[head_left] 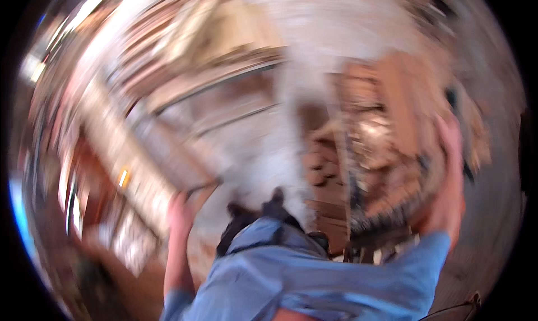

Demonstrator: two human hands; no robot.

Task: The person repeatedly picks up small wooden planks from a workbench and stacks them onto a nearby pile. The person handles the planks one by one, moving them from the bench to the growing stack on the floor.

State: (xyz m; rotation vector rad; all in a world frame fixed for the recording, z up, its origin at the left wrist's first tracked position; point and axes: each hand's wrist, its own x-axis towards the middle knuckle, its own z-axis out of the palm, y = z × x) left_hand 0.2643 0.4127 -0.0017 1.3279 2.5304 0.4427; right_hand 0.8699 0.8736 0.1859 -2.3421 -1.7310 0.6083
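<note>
The whole view is smeared by motion. My left hand [180, 211] is at the near end of a long pale wooden beam or bench top [120, 144], seemingly touching its edge; its fingers are blurred. My right arm reaches out to the far right, where my right hand [450, 133] is beside an upright-looking brown board [399, 105]. Whether that hand touches the board is not clear, and its fingers are smeared too. Left of the board lies a heap of brown wooden pieces [367, 139] in what looks like a dark-rimmed container [386, 220].
Stacked planks and pale boards [235, 29] stand at the far left on a low frame [218, 82]. Brown blocks [322, 164] are piled left of the dark rim. A grey, dusty floor [252, 158] runs between the two sides, with my feet on it.
</note>
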